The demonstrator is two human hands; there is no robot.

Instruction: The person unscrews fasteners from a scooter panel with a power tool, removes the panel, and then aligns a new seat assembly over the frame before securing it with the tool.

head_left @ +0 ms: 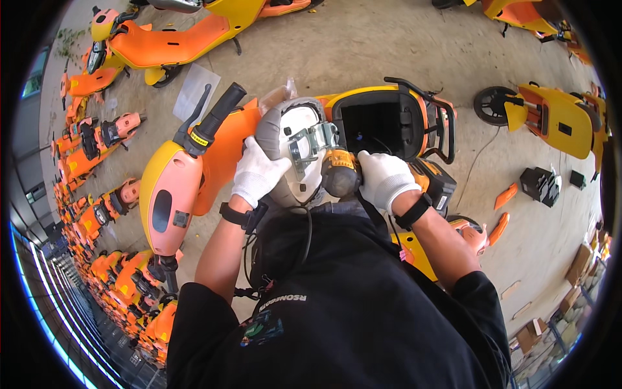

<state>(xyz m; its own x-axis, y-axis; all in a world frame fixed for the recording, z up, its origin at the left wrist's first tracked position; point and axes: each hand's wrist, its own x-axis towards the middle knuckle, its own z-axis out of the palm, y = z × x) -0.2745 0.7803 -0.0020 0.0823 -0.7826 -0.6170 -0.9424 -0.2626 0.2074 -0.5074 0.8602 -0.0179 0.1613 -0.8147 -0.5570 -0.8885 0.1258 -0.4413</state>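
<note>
A grey scooter seat (277, 123) is raised in front of me, its white underside facing me. A metal bracket (302, 148) sits on that underside. My left hand (259, 170), in a white glove, is closed on the seat's left edge. My right hand (387, 180), also gloved, is wrapped round a yellow-and-black cordless drill (341, 172). The drill's front end is against or just beside the bracket; its tip is hidden. Just beyond my right hand, the scooter's dark storage box (374, 117) stands uncovered.
The scooter's handlebar (217, 117) rises at the left, beside its orange-and-yellow body (170, 194). Another scooter (175, 45) stands beyond, and several more line the left side. A yellow scooter (564, 126), a black box (541, 185) and loose orange panels (505, 196) are at the right.
</note>
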